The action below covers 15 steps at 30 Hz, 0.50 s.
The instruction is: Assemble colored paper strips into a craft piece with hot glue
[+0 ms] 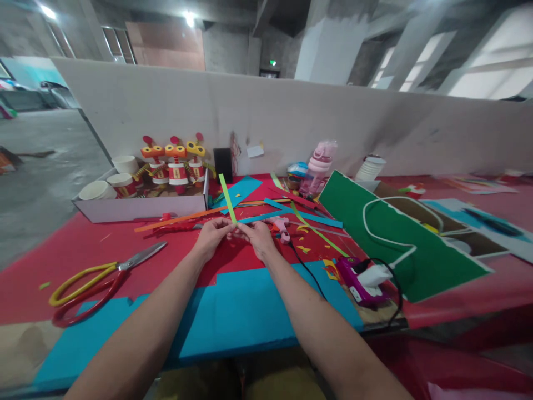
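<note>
My left hand [214, 236] and my right hand [259, 236] meet over the red table cover, fingertips pinched together. Between them they hold the lower end of a light green paper strip [227, 198], which stands up and leans left. A blue paper strip [265, 215] runs rightward from the same pinch, its end at my right hand's fingers; the two strips meet at an angle. Just right of my right hand lies a pink glue gun [281, 225] with a black cord. Large scissors [120, 272] with yellow and red handles rest open at the left.
A white box [144, 205] holds paper cups and several red-and-yellow cup figures. Blue sheets [245, 305] cover the near edge. A purple power strip [362, 283], green board [391, 244] and pink bottle [320, 166] stand rightward. Paper scraps lie beyond my hands.
</note>
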{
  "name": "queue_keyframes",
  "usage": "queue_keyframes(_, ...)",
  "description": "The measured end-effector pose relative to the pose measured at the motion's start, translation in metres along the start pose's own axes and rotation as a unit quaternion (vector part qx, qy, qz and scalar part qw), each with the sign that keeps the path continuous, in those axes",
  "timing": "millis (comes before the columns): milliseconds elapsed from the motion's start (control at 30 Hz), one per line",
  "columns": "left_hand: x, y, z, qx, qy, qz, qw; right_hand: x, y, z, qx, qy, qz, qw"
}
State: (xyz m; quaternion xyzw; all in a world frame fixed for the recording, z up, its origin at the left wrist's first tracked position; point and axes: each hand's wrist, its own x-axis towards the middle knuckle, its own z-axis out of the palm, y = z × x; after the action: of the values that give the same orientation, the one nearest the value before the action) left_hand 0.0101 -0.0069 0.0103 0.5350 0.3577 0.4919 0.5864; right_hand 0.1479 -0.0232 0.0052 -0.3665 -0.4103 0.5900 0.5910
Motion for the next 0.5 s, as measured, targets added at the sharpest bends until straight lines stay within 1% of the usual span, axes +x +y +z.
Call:
queue_keyframes(167,-0.0015,0.0027,0.0029,0.004,0.012,-0.003,1.000,0.0003,0.0031,0.0000,-0.017,-0.003,-0.021,1.000)
queue_keyframes(333,-0.0027,0.0042,0.0039,-0.009,0.003,-0.016,1.000,0.0008,0.0049,-0.0003,-0.038,-0.005,-0.033,0.999)
queue_keyframes(433,-0.0021,0.0031,0.0024,-0.008,0.006,-0.008,1.000,0.0004,0.0038,0.0008,-0.055,-0.002,-0.035,0.998)
queue_keyframes(500,-0.0011,0.0020,0.0003,-0.004,0.013,0.003,1.000,0.0003,0.0024,0.0013,-0.046,-0.011,-0.027,0.998)
